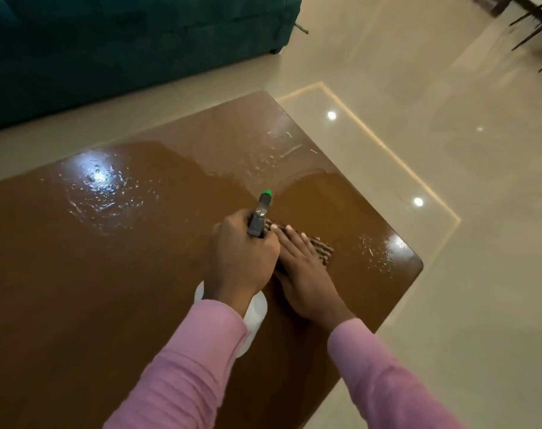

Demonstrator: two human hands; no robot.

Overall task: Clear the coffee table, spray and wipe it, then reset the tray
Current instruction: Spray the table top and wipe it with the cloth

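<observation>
- Left grip [241,258]: closed round the neck of the spray bottle [259,216], fingers curled at the trigger, back of the hand facing the camera.
- Right grip [306,274]: spread flat, fingers straight and together, and pressed palm-down on the cloth [322,251]. It held nothing and lay just beside the left grip, touching it at the fingers.
- Spray bottle: had a dark grey head with a green-tipped nozzle aimed away from the person over the worktop [108,274]. Its white body showed below the left wrist. Whether the base touched the worktop could not be told.
- Cloth: brown and ribbed, lying flat on the worktop near the right-hand corner. It was mostly covered by the right grip, with the far edge showing past the fingertips.
- Worktop: brown, glossy, with rounded corners.
- Droplets [99,187]: scattered under a bright glare at the far left, with further wet streaks at the far edge and beads near the right corner.
- Sleeves [186,366]: pink, long, one on each forearm.
- Sofa [124,41]: dark teal, beyond the far edge of the worktop and apart from it.
- Floor [449,274]: pale polished tile that carried two round light spots [331,115] and a lit inlaid border.
- Chair legs [536,26]: dark, at the upper right corner, well apart from the worktop.
</observation>
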